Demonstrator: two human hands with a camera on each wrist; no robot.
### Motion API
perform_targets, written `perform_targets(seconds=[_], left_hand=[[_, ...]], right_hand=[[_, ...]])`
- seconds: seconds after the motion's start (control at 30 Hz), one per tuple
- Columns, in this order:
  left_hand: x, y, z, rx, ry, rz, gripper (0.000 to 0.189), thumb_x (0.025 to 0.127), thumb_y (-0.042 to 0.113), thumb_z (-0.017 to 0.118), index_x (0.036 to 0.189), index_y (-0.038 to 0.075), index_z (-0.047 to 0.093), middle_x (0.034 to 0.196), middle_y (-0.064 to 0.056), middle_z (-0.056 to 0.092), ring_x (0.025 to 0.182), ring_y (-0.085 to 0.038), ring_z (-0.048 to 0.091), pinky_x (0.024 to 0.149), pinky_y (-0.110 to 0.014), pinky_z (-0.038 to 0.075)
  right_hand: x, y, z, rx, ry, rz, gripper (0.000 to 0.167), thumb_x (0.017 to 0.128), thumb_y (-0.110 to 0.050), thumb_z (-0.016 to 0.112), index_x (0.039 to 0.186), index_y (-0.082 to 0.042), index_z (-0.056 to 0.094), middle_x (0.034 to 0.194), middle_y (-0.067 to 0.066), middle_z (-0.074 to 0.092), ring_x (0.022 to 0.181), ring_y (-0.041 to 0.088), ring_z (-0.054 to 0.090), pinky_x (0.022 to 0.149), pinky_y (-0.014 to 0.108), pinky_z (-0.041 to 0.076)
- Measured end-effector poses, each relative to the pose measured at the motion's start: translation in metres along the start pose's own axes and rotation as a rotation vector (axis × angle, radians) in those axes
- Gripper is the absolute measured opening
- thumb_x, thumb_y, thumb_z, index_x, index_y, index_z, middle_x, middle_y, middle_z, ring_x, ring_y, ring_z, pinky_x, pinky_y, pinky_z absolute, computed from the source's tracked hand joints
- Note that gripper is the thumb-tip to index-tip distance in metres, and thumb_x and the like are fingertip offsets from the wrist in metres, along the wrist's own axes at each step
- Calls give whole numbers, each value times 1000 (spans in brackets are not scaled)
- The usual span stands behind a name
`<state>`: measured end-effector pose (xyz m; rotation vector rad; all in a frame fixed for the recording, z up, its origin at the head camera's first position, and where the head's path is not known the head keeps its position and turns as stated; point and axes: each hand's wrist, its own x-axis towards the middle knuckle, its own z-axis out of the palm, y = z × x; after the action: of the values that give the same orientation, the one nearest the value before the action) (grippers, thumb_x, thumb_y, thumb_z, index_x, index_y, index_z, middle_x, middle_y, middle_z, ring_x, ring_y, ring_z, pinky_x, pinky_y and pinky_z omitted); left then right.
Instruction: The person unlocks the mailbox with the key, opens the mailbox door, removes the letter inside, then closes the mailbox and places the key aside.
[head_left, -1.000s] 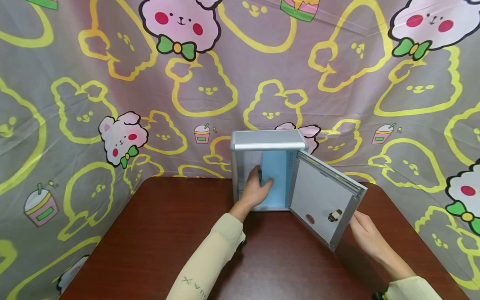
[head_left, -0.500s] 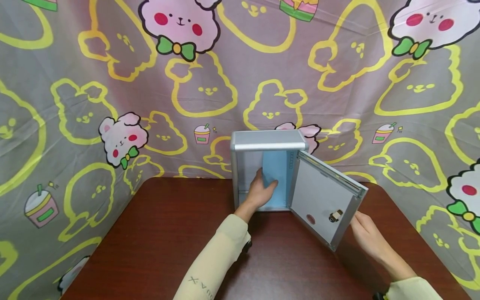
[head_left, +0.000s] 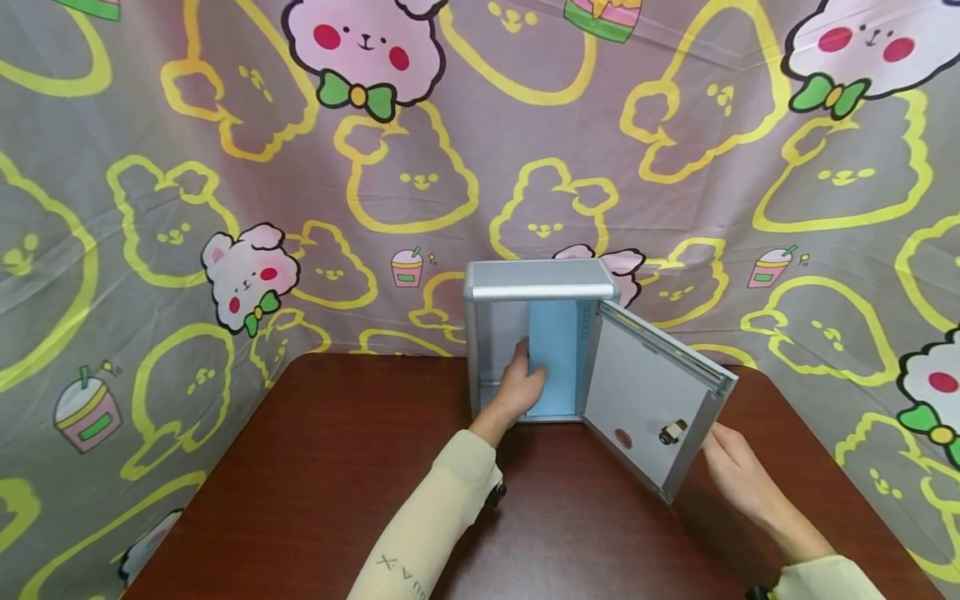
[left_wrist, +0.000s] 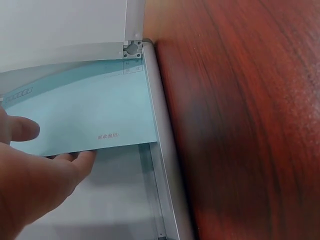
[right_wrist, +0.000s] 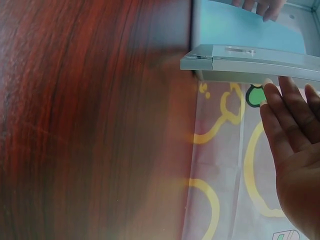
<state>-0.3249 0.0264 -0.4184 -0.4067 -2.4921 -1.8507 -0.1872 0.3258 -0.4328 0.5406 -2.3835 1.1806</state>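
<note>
- The left arm reached forward, and the left hand was inside the grey box.
- The blue envelope stood upright in the box, on the side near the door.
- The fingers of the left hand were at the edge of the envelope, and the thumb was out in front of its face. There was a gap between thumb and fingers, and I could not tell if they pinched the envelope.
- The right arm came in from the low right corner, and the right hand was at the outer side of the door. Its fingers were long and straight, a little spread, and held nothing tight.
- The door stood wide, with a small lock on its inner face.
- The box stood on the brown surface, near the cartoon cloth.
- In the head view, the door hid the right fingertips. In the right wrist view, the picture's edge cut off part of that hand.
- In the left wrist view, the left hand was cut off at the side, and the small red print on the envelope was too blurry to read.
- Both sleeves ran out of the head view at the bottom.
</note>
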Motion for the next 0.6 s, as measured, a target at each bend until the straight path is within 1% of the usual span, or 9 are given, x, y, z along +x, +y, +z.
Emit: perform_targets(seconds=[0.1,0.2,0.27,0.37,0.5,0.6], left_hand=[[0,-1,0,-10,-5,-4,62,104,13,41,162,2,22,165,-21,28,151,-31,28,122,-45,29],[0,-2,2,-7,-19,18,59,104,12,39,160,-1,26,164,-20,31,152,-31,28,122,-44,27],[0,-1,3,4,-37,42,57,104,11,39,159,-4,29,162,-20,34,151,-32,29,122,-44,28],[-2,0,4,17,-69,55,56,105,12,39,158,-5,30,162,-20,35,151,-32,29,122,-44,28],[-3,1,3,7,-85,31,58,105,14,37,158,-7,26,164,-21,30,153,-32,26,123,-43,26],[-1,1,0,-20,-81,17,58,105,14,36,159,-6,26,164,-20,31,152,-31,26,123,-43,26]], right_hand=[[-1,0,0,-2,-1,-1,37,111,-7,35,126,10,63,120,-28,62,112,-14,53,91,4,38],[-1,0,1,-3,-1,-1,37,111,-8,35,125,10,64,120,-28,62,112,-14,54,92,4,37],[-1,-1,0,0,-2,1,37,111,-8,34,125,10,64,119,-28,62,112,-14,54,92,4,38],[-2,-1,0,1,0,7,37,111,-8,35,125,11,64,119,-28,62,111,-14,54,91,4,38],[-2,-1,0,6,-5,21,37,111,-9,35,128,9,64,119,-27,63,111,-14,54,91,4,38],[-2,-1,0,5,-10,26,38,112,-9,35,128,7,64,119,-26,64,111,-13,54,91,4,39]])
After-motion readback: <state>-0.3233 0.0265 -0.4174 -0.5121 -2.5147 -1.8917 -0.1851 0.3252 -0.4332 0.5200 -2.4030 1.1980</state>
